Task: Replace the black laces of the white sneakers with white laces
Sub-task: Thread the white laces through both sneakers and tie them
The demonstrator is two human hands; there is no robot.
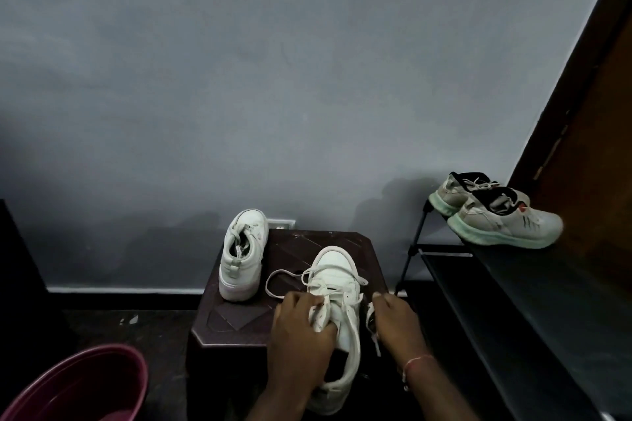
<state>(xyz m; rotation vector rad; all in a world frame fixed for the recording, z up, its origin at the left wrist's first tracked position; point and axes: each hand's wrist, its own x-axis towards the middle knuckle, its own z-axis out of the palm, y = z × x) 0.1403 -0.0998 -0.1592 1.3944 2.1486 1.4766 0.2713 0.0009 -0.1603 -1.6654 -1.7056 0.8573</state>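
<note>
Sneaker (337,270) gripped by left hand (301,335); right hand (398,325) pinches lace (376,343) just beside.

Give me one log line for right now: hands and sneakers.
left hand: grips near sneaker at tongue | right hand: pinches white lace | far sneaker: upright on stool, untouched

Smooth leather-look sneaker (337,270) on glossy plastic stool (239,314).

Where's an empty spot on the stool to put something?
The stool is bare at its front left, in front of the far sneaker, and at its back right corner, past the near sneaker's toe. A lace loops between the sneakers. The left hand and right hand crowd the front right.
</note>
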